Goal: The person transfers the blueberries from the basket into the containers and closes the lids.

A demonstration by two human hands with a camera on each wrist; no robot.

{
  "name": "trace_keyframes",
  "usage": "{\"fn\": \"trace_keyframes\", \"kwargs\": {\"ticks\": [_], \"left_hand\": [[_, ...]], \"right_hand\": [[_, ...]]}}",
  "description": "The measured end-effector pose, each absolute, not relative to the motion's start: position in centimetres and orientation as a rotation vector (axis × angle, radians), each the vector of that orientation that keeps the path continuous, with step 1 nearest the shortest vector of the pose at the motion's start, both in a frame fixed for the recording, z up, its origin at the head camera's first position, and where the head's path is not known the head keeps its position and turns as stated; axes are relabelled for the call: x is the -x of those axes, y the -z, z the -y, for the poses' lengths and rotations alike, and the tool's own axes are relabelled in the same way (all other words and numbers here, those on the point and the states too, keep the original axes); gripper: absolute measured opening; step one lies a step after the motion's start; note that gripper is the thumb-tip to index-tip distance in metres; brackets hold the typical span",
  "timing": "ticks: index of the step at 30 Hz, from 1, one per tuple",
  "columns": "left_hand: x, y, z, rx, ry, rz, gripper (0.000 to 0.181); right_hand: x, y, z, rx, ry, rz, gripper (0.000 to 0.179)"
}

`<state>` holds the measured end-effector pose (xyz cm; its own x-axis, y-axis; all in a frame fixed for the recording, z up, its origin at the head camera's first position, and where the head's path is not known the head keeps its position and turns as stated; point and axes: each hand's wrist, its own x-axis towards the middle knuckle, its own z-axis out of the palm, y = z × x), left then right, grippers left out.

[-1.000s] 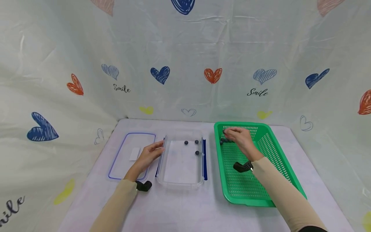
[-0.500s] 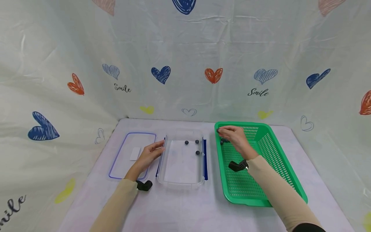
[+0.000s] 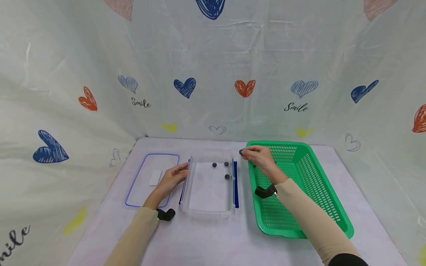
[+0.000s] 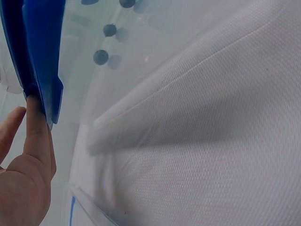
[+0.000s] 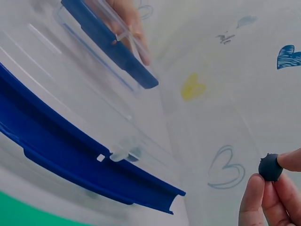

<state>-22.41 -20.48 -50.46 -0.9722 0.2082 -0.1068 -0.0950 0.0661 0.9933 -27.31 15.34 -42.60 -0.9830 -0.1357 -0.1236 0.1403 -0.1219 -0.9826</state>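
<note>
Between thumb and fingertips, my right hand (image 3: pixel 263 160) pinches a dark blueberry (image 5: pixel 270 167), its little crown showing in the right wrist view. That hand is over the left rim of the green basket (image 3: pixel 304 233), on the side toward the clear plastic box (image 3: pixel 208 213). Three blueberries (image 3: pixel 214 164) lie apart on the box floor, toward its back and right. My left hand (image 3: pixel 170 180) touches the box's left side; in the left wrist view its straight fingers are against the blue latch (image 4: pixel 44 52). Another blueberry (image 3: pixel 254 165) shows in the basket, partly hidden below my right hand.
Left of the box lies its clear lid (image 3: pixel 141 190) with a blue seal and a white label (image 3: pixel 155 177), partly under my left forearm. Another blue latch (image 3: pixel 236 184) hangs open along the box's right side. A heart-printed curtain (image 3: pixel 216 111) stands behind the table (image 3: pixel 206 244).
My right hand has moved left with the blueberry, from inside the basket to over its left rim. The left hand has kept its place at the box.
</note>
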Motion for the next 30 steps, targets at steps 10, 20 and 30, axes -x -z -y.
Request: {"fn": "trace_keyframes", "kwargs": {"ticks": [10,20,30], "left_hand": [[22.3,50.1,20.2,-0.103,-2.004,-2.101,0.056],[22.1,49.8,20.3,-0.146,-1.995,-2.125,0.058],[22.5,50.7,20.6,-0.146,-2.009,-2.119,0.058]], "right_hand": [[27.1,42.6,-14.0,0.019,2.214,-1.91,0.03],[26.8,42.8,-12.7,0.066,2.175,-1.922,0.025],[27.1,43.1,-12.2,0.079,2.126,-1.963,0.032]]}}
